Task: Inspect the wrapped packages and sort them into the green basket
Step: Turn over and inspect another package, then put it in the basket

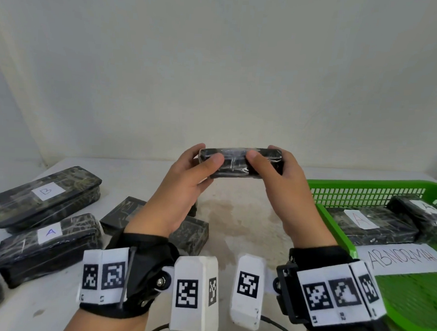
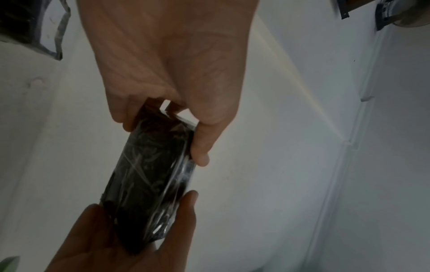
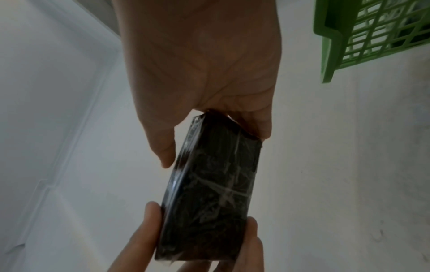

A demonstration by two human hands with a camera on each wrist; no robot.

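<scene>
A small black package [image 1: 237, 163] wrapped in clear film is held up above the middle of the table, long side level. My left hand [image 1: 186, 186] grips its left end, thumb on the near face. My right hand [image 1: 284, 191] grips its right end the same way. The left wrist view shows the package [image 2: 151, 176] between both hands, and so does the right wrist view, with the package [image 3: 211, 184] seen from its other end. The green basket [image 1: 336, 222] stands at the right with two wrapped packages [image 1: 376, 224] labelled A inside.
Wrapped packages lie at the left: one labelled B [image 1: 43, 194], one labelled A [image 1: 48, 245], several smaller ones [image 1: 191, 232] near my left wrist. A paper sign reading ABNORMAL [image 1: 405, 258] lies in the basket. The basket's corner [image 3: 337, 42] shows in the right wrist view.
</scene>
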